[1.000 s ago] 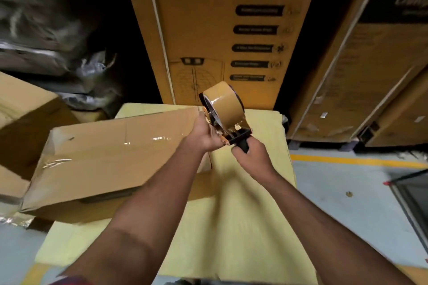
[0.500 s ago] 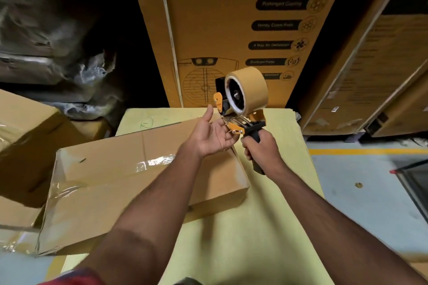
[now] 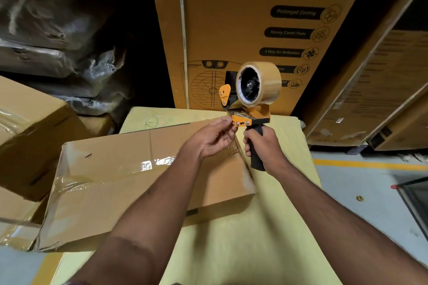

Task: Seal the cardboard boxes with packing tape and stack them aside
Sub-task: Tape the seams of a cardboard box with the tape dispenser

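Note:
A flat brown cardboard box (image 3: 129,183) lies on a yellow work surface (image 3: 231,238), with clear tape along its top and left end. My right hand (image 3: 262,146) grips the black handle of an orange tape dispenser (image 3: 251,99) carrying a tan tape roll, held upright above the box's far right corner. My left hand (image 3: 214,137) is at the dispenser's front, thumb and fingers pinching at the tape end by the blade.
Tall printed appliance cartons (image 3: 243,30) stand close behind the surface and at the right. More taped boxes (image 3: 27,136) sit at the left. Grey floor with a yellow line (image 3: 370,165) lies to the right.
The dispenser has turned upright and steadied in my right hand. My left hand went from palm-up under the dispenser's front to pinching at the tape end. The view moved closer.

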The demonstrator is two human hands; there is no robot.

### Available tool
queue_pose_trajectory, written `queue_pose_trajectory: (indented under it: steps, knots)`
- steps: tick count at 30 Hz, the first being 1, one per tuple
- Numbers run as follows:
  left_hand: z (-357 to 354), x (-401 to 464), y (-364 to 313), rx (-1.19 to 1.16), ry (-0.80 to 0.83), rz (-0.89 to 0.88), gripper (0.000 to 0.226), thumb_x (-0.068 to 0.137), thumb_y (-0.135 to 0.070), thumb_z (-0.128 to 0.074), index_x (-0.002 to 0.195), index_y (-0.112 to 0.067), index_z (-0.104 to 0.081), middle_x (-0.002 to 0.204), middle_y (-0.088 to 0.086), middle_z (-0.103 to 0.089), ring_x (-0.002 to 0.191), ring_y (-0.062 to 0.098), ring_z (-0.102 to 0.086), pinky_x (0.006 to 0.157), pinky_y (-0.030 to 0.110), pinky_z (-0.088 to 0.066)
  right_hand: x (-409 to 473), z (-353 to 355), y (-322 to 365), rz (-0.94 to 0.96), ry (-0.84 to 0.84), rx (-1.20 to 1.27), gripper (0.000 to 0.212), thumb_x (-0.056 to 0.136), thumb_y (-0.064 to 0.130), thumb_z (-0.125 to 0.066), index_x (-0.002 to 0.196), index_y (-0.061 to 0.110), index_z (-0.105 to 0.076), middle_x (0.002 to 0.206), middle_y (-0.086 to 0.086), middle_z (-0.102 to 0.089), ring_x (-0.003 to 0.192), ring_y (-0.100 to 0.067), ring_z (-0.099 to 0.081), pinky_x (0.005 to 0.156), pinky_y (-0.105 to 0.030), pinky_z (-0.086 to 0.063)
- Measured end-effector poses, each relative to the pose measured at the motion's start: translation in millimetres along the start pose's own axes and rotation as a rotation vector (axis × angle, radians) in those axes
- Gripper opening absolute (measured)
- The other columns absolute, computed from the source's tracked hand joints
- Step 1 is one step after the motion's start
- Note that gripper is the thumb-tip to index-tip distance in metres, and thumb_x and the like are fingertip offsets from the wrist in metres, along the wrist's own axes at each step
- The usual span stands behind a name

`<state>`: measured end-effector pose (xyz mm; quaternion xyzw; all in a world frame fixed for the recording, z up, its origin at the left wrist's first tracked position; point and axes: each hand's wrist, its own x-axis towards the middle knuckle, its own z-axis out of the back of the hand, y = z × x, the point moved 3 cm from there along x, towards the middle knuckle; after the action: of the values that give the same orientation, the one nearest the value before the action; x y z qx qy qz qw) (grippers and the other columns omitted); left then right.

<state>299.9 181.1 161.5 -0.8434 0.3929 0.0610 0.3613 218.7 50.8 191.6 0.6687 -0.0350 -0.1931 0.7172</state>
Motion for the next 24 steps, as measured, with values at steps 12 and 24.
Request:
queue_pose_trajectory:
  steps: [12,24]
  knots:
    - [37.3,0.7,-45.3,1.7,-0.575,-0.695,0.037,0.099,-0.053,-0.048,0.088,-0.019,-0.056,0.078,-0.005,-0.061,0.068,0.017,-0.055,0.056,0.033,-0.041,-5.1,1.8,15.1,0.012,0.026,-0.072,0.005,0.086,0.01,-0.059,0.085,0.006,-0.061,0.071,-0.009,-0.06,0.06,-0.021,-0.053,0.053,-0.034,-0.046]
    - [42.4,8.3,-6.6,0.201,-0.169,0.447,0.093,0.084,-0.086,-0.011,0.077,-0.006,-0.059,0.059,0.002,-0.055,0.035,0.006,-0.045,0.03,0.013,-0.022,-9.1,4.6,10.0,0.072,-0.02,-0.299,0.013,0.087,0.009,-0.06,0.092,-0.004,-0.061,0.072,-0.012,-0.061,0.058,-0.019,-0.056,0.053,-0.033,-0.05]
